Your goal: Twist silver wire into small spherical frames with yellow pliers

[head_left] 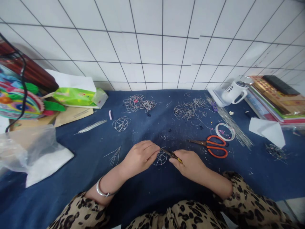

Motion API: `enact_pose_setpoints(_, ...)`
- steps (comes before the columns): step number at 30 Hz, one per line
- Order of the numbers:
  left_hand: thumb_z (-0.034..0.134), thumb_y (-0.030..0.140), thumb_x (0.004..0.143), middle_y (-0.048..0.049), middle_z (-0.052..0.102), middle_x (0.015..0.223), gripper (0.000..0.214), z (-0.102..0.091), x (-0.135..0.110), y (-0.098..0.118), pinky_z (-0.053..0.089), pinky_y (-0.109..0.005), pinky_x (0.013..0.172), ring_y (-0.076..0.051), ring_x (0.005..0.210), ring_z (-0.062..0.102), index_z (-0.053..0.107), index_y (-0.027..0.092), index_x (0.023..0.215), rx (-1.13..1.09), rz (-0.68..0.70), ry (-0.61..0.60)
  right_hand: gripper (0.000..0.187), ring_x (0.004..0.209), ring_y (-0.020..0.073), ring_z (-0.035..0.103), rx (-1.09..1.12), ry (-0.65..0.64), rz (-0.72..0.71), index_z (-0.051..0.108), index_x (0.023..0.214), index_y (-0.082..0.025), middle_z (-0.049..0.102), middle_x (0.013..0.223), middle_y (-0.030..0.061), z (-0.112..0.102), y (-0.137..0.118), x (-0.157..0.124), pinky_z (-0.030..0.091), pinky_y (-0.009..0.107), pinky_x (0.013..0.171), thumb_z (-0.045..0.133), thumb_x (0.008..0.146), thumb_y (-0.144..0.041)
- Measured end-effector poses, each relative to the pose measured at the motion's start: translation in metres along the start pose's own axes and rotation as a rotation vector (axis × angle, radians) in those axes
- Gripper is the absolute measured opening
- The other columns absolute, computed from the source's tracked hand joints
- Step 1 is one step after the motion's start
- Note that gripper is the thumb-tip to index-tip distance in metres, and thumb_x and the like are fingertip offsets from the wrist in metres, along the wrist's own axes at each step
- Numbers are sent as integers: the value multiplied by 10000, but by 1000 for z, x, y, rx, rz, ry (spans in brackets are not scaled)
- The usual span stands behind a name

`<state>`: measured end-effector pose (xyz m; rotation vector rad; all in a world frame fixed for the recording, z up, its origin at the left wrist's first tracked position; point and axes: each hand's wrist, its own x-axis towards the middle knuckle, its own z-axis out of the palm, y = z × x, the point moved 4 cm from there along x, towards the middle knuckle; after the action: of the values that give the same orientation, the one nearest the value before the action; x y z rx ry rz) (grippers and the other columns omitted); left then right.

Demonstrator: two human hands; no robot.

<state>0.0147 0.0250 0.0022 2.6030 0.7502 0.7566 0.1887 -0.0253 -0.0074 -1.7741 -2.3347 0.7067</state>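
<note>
My right hand (188,162) is closed around a pair of pliers (171,154) with a yellow handle, its dark jaws pointing left. Those jaws reach the upper edge of a round openwork wire piece (161,158), at my left fingertips. My left hand (143,155) pinches that piece, or a wire at its edge; the fingers hide the exact grip. A small bent wire (163,137) lies just beyond. To the right rest scissors (216,147) with orange handles, blades pointing left. Left of my left hand is a small bunch of wires (115,155).
Wire tangles (189,109) and a round wire form (121,123) lie farther back. A white ring dish (225,132) with pink beads sits beside long straight wires (235,128). A white mug (234,90) stands back right; a plastic bag (47,159) lies left.
</note>
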Motion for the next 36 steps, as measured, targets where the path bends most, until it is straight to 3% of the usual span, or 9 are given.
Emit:
enact_pose_setpoints(24, 494, 119, 819, -57, 618, 762, 129, 2, -2, 1, 475, -348, 701, -170, 715, 552, 587, 139, 906, 111, 74, -16, 273, 677, 117, 524, 20, 8, -15, 482, 737, -180, 555, 715, 8, 1, -1, -1, 331, 223, 617, 391, 889, -387)
enact_pose_setpoints(36, 496, 108, 835, -81, 642, 846, 166, -1, 0, 0, 494, -381, 755, -190, 797, 580, 574, 127, 979, 84, 128, 31, 288, 638, 107, 499, 58, 1, 3, 469, 715, -183, 535, 691, 0, 2, 2, 1, 307, 217, 593, 388, 886, -401)
